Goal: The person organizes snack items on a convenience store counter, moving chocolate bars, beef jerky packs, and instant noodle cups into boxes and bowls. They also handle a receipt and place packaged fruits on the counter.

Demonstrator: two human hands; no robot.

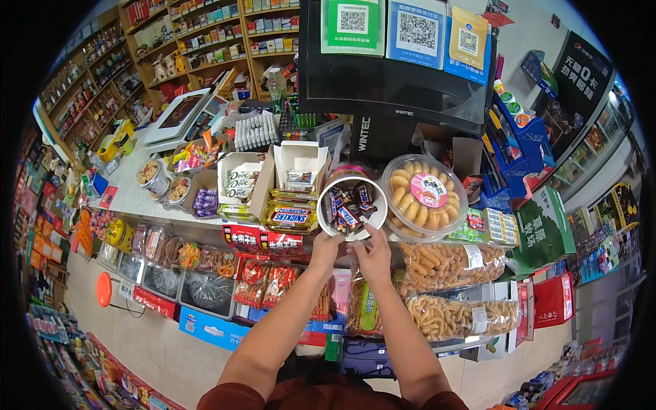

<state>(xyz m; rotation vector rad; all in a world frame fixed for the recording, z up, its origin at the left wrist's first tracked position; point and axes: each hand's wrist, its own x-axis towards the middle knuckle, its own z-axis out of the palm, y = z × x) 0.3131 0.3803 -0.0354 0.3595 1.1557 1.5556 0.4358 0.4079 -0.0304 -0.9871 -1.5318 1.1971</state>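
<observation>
A round white tub (380,210) stands at the counter's front edge, tilted so that its mouth faces me. Inside lie several small wrapped chocolate bars (351,205), some dark brown. My left hand (327,251) holds the tub low on its near left side. On the near right, the fingers of my right hand (372,253) grip the rim. Touching or close by on the right is a clear round box of ring-shaped biscuits (423,197). An open carton of Snickers bars (291,215) stands just left of the tub.
Behind the tub rises a black WINTEC monitor (394,92) with payment-code cards on top. Dove chocolate boxes (243,182) stand farther left. Below the counter edge are bagged snacks (451,266) and packaged biscuits (266,282). At right stand a blue rack (517,154) and green carton (546,230).
</observation>
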